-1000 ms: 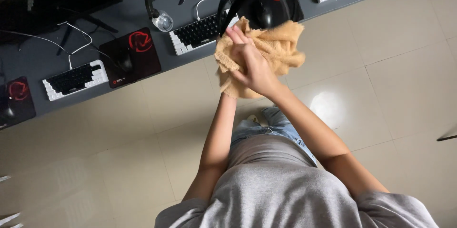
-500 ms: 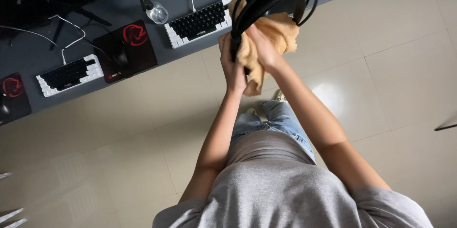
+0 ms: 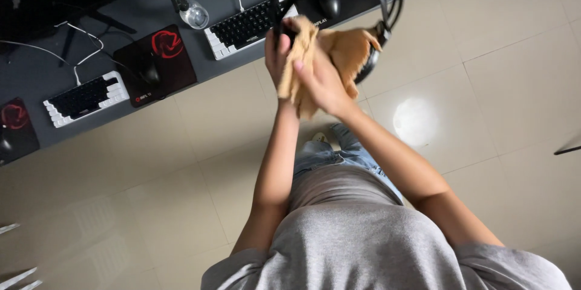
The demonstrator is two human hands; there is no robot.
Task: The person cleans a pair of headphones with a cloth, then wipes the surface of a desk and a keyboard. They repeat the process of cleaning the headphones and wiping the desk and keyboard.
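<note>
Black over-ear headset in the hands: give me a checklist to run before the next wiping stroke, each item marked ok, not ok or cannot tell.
1. Left hand gripping the black over-ear headset at its near side: ok.
2. Right hand pressing the tan cloth to the headset: ok.
3. Cloth covering the ear cup: ok, only the cup's edge shows.
4. Headset lifted above the dark grey desk: ok.
5. Headset cable free of the white-framed keyboard: cannot tell.
6. Cup surface clean: cannot tell, hidden by cloth.
</note>
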